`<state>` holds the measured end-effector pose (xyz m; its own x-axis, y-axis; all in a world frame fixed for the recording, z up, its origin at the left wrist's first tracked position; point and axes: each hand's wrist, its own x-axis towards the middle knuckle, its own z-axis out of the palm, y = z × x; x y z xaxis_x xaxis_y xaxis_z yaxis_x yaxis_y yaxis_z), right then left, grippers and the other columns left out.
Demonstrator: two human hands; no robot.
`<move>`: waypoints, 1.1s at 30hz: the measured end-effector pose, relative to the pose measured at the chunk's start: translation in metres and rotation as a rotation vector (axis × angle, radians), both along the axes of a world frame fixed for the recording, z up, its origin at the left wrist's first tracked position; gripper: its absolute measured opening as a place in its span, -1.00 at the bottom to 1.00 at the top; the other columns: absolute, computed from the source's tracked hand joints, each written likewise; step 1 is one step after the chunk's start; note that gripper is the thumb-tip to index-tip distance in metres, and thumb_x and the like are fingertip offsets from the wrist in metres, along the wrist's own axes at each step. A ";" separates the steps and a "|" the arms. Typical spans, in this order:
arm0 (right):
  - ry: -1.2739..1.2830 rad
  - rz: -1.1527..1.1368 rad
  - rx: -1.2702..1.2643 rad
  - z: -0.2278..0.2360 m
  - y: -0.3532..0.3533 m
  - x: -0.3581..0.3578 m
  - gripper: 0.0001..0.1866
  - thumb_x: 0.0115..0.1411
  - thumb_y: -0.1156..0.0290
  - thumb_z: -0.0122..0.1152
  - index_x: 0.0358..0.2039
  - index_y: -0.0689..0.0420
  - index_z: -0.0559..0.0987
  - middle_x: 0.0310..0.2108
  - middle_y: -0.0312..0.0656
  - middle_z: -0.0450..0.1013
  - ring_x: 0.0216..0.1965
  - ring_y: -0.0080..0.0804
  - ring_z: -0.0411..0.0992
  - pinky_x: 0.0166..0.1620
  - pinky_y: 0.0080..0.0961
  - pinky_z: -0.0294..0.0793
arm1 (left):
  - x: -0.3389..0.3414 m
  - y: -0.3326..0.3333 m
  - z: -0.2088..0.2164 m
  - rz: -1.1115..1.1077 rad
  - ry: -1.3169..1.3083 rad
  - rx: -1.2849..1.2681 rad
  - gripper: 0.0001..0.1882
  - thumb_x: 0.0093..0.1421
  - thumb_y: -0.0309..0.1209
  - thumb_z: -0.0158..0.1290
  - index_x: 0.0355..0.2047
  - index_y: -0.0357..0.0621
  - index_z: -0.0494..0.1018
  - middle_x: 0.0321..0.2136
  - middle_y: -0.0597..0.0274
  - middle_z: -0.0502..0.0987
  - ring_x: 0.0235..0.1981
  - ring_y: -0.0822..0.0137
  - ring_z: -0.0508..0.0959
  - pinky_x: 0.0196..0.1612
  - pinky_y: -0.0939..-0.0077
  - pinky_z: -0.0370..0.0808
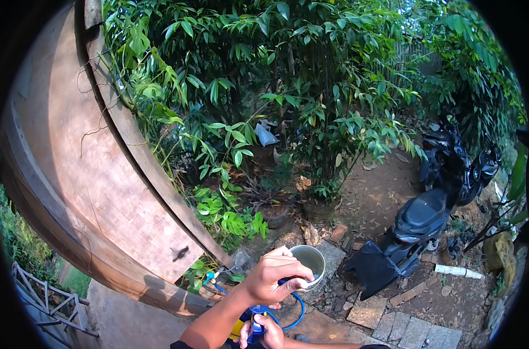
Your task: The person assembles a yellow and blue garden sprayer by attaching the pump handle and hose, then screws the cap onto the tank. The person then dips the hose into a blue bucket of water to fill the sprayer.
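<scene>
My left hand (279, 274) is raised in front of me, its fingers curled inward. A bit of dark blue shows under its fingers; what they hold, if anything, is mostly hidden. Just below, my right hand (265, 334) is closed around a blue-and-yellow tool (253, 319), whose kind I cannot make out. A blue hose (300, 311) loops beside the tool on the right. Beyond my left hand stands a round, pale pail (309, 256), partly covered by the fingers.
A large wooden board (125, 192) slants along the left. A black motorcycle (424, 218) is parked at right, near a white pipe (458, 271) and paving slabs (366, 311). Leafy shrubs (311, 75) fill the far side. A teal fitting (209, 277) sits by the board's lower end.
</scene>
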<state>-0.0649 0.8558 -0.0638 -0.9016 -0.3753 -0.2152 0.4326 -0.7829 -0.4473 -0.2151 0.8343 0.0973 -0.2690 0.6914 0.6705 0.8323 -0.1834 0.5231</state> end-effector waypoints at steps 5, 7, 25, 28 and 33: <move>0.098 -0.038 0.053 -0.001 -0.011 0.011 -0.49 0.45 0.07 -0.12 -0.37 0.29 0.53 -0.56 0.12 0.51 -0.56 0.00 0.53 -0.17 -0.11 0.66 | 0.007 0.005 0.039 -0.004 -0.017 -0.246 -0.64 0.39 -0.09 0.09 -0.24 -0.14 0.62 -0.34 0.15 0.67 -0.33 0.16 0.65 -0.16 0.30 0.46; 0.074 -0.029 0.032 0.000 -0.009 0.017 -0.50 0.46 0.10 -0.13 -0.39 0.29 0.53 -0.57 0.11 0.50 -0.57 -0.01 0.52 -0.17 -0.10 0.66 | 0.014 0.001 0.042 -0.114 -0.182 -0.414 -0.62 0.45 -0.12 0.02 -0.19 -0.22 0.61 -0.28 0.12 0.67 -0.31 0.13 0.66 -0.14 0.26 0.52; -0.049 -0.166 0.036 0.017 0.003 0.017 -0.62 0.47 0.19 -0.15 -0.51 0.06 0.31 -0.64 -0.04 0.36 -0.62 -0.18 0.36 -0.38 -0.22 0.54 | 0.042 -0.027 -0.051 0.186 -0.493 -0.666 -0.51 0.47 -0.05 -0.04 -0.39 -0.16 0.64 -0.57 -0.01 0.60 -0.49 -0.05 0.62 -0.31 0.12 0.53; -0.086 -0.193 0.061 0.024 0.007 0.020 -0.59 0.48 0.15 -0.14 -0.51 0.06 0.31 -0.64 -0.06 0.36 -0.63 -0.18 0.36 -0.38 -0.22 0.53 | 0.043 -0.023 -0.054 0.003 -0.597 -0.454 -0.54 0.45 -0.11 0.02 -0.42 -0.25 0.60 -0.58 0.05 0.58 -0.54 0.08 0.59 -0.36 0.21 0.49; 0.063 -0.156 -0.058 0.028 -0.003 0.011 -0.55 0.47 0.08 -0.06 -0.53 0.07 0.33 -0.68 -0.12 0.35 -0.63 -0.24 0.38 -0.40 -0.29 0.52 | 0.042 -0.008 0.017 0.037 -0.379 -0.413 -0.59 0.41 -0.22 0.11 -0.53 -0.25 0.50 -0.73 0.13 0.35 -0.70 0.23 0.33 -0.51 0.28 0.30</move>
